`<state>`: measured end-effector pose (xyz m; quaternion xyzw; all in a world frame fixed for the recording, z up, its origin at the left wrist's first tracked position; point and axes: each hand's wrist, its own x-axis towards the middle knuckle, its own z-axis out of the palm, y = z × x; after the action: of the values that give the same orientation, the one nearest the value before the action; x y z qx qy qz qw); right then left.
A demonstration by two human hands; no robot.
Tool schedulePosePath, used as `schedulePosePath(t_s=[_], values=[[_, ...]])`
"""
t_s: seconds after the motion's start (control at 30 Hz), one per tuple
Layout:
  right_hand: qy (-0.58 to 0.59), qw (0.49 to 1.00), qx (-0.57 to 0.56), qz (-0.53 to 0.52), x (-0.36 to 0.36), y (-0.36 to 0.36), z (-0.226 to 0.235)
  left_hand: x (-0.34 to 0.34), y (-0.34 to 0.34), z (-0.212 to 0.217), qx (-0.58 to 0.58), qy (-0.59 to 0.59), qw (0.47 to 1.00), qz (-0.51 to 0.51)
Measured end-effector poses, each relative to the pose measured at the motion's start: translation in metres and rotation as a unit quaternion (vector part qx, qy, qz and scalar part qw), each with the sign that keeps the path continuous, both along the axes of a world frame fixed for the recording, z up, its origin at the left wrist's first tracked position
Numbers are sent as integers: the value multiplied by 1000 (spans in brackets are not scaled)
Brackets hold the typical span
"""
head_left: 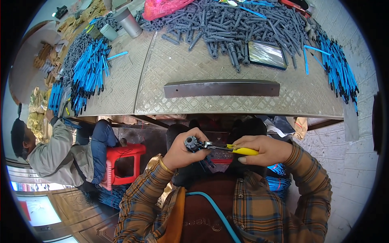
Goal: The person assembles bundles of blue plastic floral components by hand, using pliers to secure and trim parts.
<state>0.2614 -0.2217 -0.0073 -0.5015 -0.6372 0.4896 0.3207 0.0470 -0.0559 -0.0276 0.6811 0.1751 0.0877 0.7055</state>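
Note:
My left hand [182, 152] is closed around a dark grey plastic tube-like part [190, 141], whose round, hollow end points up. In my right hand [265, 150] are pliers [245, 151] with yellow handles, their metal jaws reaching left to the part. The jaws meet a small dark piece at the part's side; what they grip is too small to make out. Both hands are above my lap, in front of the table's near edge. Below my left hand, some blue and black pieces show partly.
The patterned table [162, 73] bears a heap of grey plastic parts [243, 24], a dark metal bar [223, 89], a phone-like slab [266, 54], and bundles of blue strips [89, 69] [338, 69]. A co-worker [60, 150] sits at left near a red stool [123, 162].

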Motion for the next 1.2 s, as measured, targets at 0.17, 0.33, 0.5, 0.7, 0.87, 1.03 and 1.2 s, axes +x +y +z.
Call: schedulePosePath(t_s=[0.17,0.33,0.5,0.7,0.87,1.03,1.2], values=[[-32,999,-30,20,6,2,10,2,0,-2,13,-5,1000,-20],[-86,996,-17,25,3,1,13,3,0,-3,14,-1,1000,-23],[-88,996,-7,28,3,3,18,2,2,-4,-37,-17,998,-38],[-53,998,-35,25,6,3,13,5,5,-1,-16,-13,998,-62],[-54,998,-20,26,-2,1,12,0,6,3,-17,-23,998,-62],[-117,988,-75,-60,-25,-11,21,2,5,-3,7,-87,996,-2],[-3,977,-61,-205,-72,-23,-51,-1,2,-12,18,-73,997,-21]])
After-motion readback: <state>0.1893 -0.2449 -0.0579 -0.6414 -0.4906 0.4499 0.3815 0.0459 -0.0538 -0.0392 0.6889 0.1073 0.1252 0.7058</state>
